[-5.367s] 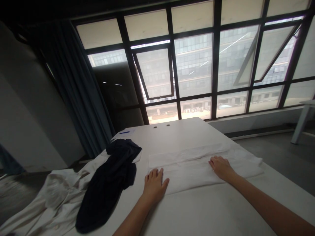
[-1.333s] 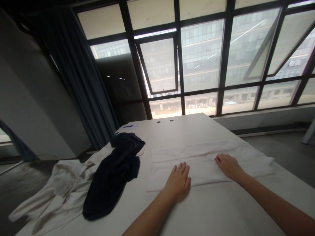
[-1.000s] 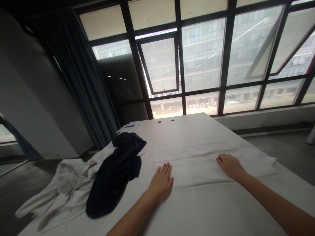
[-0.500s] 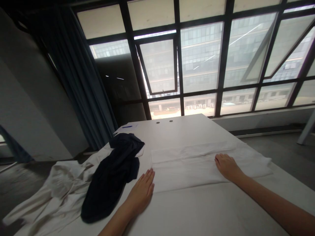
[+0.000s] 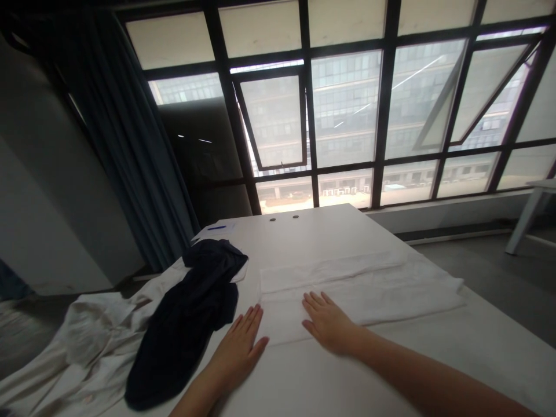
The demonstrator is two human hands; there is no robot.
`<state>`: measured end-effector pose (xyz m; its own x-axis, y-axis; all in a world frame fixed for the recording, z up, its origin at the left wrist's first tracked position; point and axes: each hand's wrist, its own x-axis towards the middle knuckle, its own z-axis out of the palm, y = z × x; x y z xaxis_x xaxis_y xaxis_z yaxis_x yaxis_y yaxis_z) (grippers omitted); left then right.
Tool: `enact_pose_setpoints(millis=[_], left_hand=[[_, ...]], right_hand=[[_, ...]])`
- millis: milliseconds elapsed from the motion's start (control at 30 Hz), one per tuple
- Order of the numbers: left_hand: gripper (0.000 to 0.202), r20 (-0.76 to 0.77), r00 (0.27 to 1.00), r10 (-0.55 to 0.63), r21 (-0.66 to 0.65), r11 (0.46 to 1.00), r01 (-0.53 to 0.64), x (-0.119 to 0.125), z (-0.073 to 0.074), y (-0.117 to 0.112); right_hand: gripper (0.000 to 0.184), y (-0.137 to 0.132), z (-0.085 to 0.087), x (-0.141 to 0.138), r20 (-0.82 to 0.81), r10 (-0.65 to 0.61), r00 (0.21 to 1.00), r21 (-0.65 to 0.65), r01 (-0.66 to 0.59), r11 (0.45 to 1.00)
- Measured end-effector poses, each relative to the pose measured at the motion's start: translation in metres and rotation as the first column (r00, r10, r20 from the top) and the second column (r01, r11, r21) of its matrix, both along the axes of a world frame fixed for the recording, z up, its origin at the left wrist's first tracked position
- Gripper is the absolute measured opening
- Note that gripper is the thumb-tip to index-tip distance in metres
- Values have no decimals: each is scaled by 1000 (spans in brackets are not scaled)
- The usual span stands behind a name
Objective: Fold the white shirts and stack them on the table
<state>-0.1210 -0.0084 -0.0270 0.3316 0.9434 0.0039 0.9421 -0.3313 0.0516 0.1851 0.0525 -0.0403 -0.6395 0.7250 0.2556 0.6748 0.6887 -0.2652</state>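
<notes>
A white garment, folded into a long strip, lies flat across the white table; its exact kind I cannot tell. My left hand rests at the strip's left edge, fingers stretched out and thumb apart. On top of the cloth, near that same end, my right hand lies flat with its fingers spread. Neither hand grips anything. Just left of my left hand is a crumpled dark navy garment.
An off-white garment is heaped at the table's left side, partly under the navy one. A blue pen lies on paper at the far left corner. Beyond the table are large windows and a blue curtain.
My right hand has slid left along the white cloth, from its right part to near the left end, and its fingers have spread. My left hand stays at the edge, thumb now wider.
</notes>
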Motion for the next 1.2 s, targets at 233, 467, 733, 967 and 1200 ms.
enact_pose_setpoints(millis=[233,467,733,967,1200], left_hand=[[66,23,1000,13,-15,1000,-12,2,3,0],[66,32,999,18,-10,1000,-18,3,4,-1],[66,27,1000,8,5,1000,-9,2,0,0],[66,19,1000,-1,8,1000,1,0,-2,1],[66,3,999,-39,71,997,38,-11,-17,5]], right_hand=[[71,10,-7,72,52,-77,996,-17,78,997],[66,22,-22,173,148,-223,964,30,221,975],[63,36,-32,252,148,-338,929,65,332,941],[45,36,-27,303,-116,-679,725,335,672,661],[43,41,-43,385,-175,-862,476,-180,845,504]])
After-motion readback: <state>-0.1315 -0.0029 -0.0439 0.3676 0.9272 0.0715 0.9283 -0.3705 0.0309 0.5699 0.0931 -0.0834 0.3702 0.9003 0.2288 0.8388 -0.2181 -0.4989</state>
